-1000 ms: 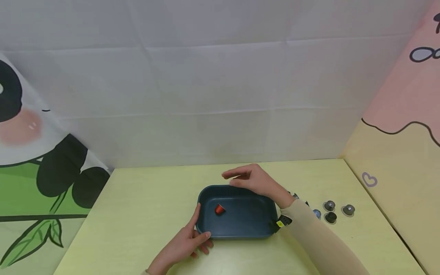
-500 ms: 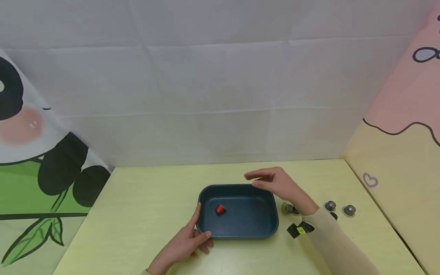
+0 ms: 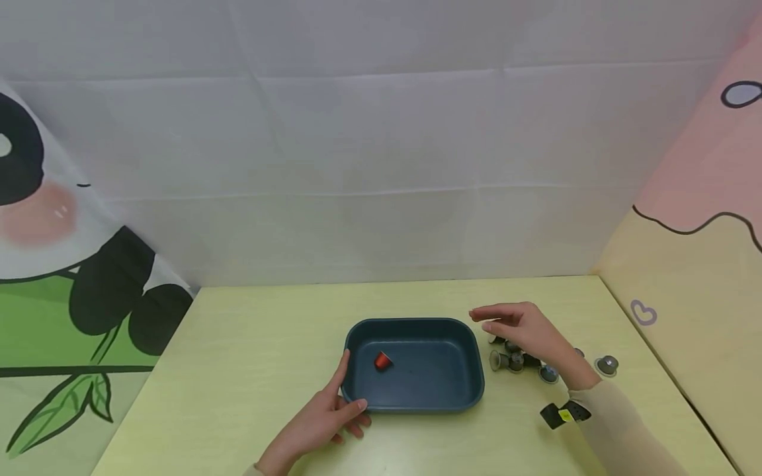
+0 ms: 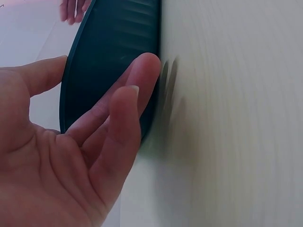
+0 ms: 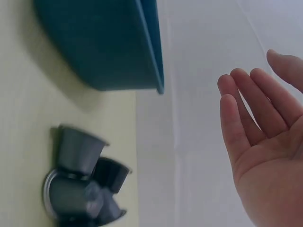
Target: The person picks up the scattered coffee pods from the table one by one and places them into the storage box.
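A dark teal rectangular tray [image 3: 412, 400] stands on the table with one red coffee capsule [image 3: 383, 361] lying on its side inside. At the tray's near left corner, my left hand [image 3: 318, 423] rests with extended fingers against the outer wall; a digit touches the rim in the left wrist view. My right hand [image 3: 530, 330] hovers to the right of the tray, fingers loosely extended, holding nothing. Below it is a cluster of coffee capsules, among them a pale grey capsule [image 3: 499, 360] on its side and a blue capsule [image 3: 548, 374]. The right forearm partly hides others.
A grey capsule [image 3: 607, 365] sits apart at the right, near the side panel [image 3: 673, 317]. A white cloth backdrop [image 3: 369, 165] rises behind the pale yellow table [image 3: 238, 357]. A dark wrist device [image 3: 565, 414] is at the right cuff.
My right hand has moved right, from above the tray's back rim to over the capsules, uncovering more of them. The left hand and the tray have stayed put.
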A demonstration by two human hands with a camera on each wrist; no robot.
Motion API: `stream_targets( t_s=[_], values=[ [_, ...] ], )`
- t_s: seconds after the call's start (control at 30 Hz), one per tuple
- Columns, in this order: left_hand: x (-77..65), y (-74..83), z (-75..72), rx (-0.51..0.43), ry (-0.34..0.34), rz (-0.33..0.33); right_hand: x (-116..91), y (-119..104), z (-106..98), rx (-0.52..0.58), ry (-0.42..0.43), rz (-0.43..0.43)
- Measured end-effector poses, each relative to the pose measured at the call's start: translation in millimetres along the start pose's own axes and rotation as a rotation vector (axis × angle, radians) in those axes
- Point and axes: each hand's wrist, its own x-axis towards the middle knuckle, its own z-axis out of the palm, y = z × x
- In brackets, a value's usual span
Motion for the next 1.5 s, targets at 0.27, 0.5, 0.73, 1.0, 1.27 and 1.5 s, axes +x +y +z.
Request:
stream_targets(
  t_s=[0.27, 0.5, 0.73, 1.0, 1.27, 1.5],
  values=[
    [-0.9, 1.2, 0.0, 0.001, -0.005, 0.001, -30.7, 14.7, -16.5, -0.036, 0.048, 0.063],
    [-0.7, 0.5, -0.5, -0.01, -0.008, 0.005, -60.2, 27.9, -29.7, -0.065, 0.112, 0.081],
    [-0.9, -0.1, -0.3, -0.012, -0.009, 0.008, -88.7, 41.6, -44.0, -0.094, 0.146, 0.129],
    [-1.0, -0.1, -0.3, -0.005, -0.005, 0.009, -117.5, 56.7, -57.9, -0.231, 0.212, 0.207],
    [-0.2, 0.8, -0.4, 0.007, -0.005, 0.012, -137.4, 68.4, -63.8, -0.297, 0.249, 0.246],
    [-0.6, 1.4, -0.4, 0.01, -0.003, 0.009, -146.2, 73.4, -63.1, -0.249, 0.255, 0.236]
  ],
)
